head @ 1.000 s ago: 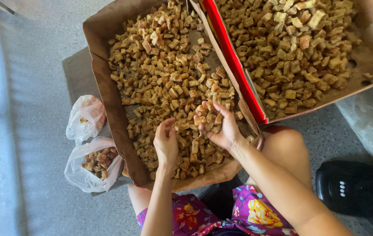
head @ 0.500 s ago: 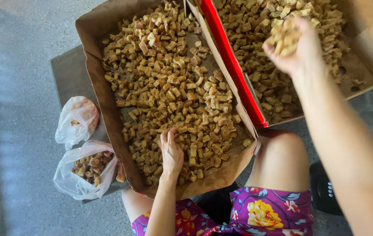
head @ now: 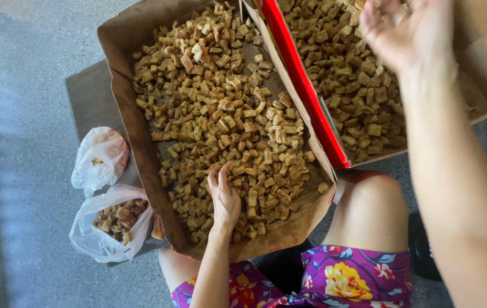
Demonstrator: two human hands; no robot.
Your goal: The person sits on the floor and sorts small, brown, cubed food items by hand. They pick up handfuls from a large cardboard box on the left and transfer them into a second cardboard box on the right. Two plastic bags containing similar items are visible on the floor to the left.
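the left hand rests flat, grip released, on small tan fried cubes in the brown cardboard tray, while the right hand hovers unclenched over the red-edged cardboard box, so sorting looks midway.

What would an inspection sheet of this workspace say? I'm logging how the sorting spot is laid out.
Surface: grey speckled floor; a flat grey board lies under the left box.
Job's things: brown cardboard box spread with tan cubed pieces; second box with a red edge beside it, also holding pieces.
Clutter: two white plastic bags at the left, the near bag open with darker pieces, the far bag mostly closed.
Grippers: left hand resting on pieces in the brown box; right hand raised over the red-edged box, contents unclear.
Cables: nothing seen.
Surroundings: person's knees and floral purple shorts below the boxes.
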